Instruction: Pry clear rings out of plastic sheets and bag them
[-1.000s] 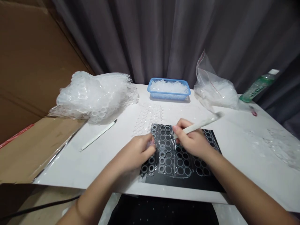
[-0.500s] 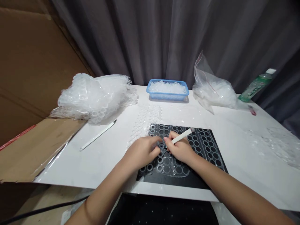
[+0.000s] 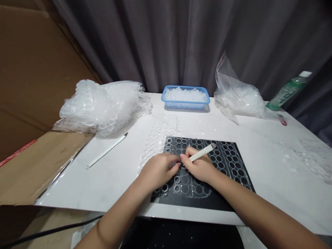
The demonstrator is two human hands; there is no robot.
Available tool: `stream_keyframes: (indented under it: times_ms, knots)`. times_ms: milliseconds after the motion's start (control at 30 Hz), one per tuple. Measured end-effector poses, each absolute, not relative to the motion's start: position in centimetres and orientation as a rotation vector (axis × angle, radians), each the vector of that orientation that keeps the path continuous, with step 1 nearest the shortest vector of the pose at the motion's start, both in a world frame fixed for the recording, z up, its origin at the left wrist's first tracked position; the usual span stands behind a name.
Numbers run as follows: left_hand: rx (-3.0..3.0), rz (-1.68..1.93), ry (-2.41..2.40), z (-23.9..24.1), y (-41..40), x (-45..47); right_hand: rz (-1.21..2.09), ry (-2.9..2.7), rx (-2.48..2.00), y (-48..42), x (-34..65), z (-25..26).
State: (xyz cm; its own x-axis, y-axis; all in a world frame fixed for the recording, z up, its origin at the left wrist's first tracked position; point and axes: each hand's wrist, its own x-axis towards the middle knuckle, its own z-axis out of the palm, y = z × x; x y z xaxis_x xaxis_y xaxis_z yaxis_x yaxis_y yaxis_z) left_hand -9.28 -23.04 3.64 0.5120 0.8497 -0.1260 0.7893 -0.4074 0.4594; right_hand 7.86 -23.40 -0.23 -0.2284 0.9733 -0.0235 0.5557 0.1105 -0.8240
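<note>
Right hand: the right hand (image 3: 198,165) grips a slim, white, flat-sided stick tool (image 3: 203,153) like a pen, fingers low on the shaft, presumably for fine control; its lower end is hidden among the fingertips.
Left hand: the left hand (image 3: 158,169) rests with bent fingers on the ringed sheets, its fingertips just beside the right's, probably to steady the plastic; whether they pinch anything I cannot tell.
Ringed sheets: transparent plastic sheets with rows of round rings (image 3: 185,188) lie flat beneath and between both hands.
Black board: the flat, black, rectangular board (image 3: 197,204) lies under the sheets near the worktop's front edge; its darkness likely makes the pale rings readable against the white worktop (image 3: 261,145).
Blue basket: the rectangular blue plastic basket (image 3: 185,104) of small translucent pieces stands behind the board, seemingly within reach but out of the hands' way.
</note>
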Motion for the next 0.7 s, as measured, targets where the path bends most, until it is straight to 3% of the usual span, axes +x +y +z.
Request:
stream_keyframes:
  times_ms: [567, 700]
  knots:
    - [2.416, 0.098, 1.347, 3.1, -23.6, -9.1, 0.879, -1.947, -1.449, -23.4, 7.6, -0.1]
    - [2.261, 0.449, 1.341, 3.6, -23.9, -10.1, 0.854, -1.965, -1.441, -23.5, 7.5, -0.1]
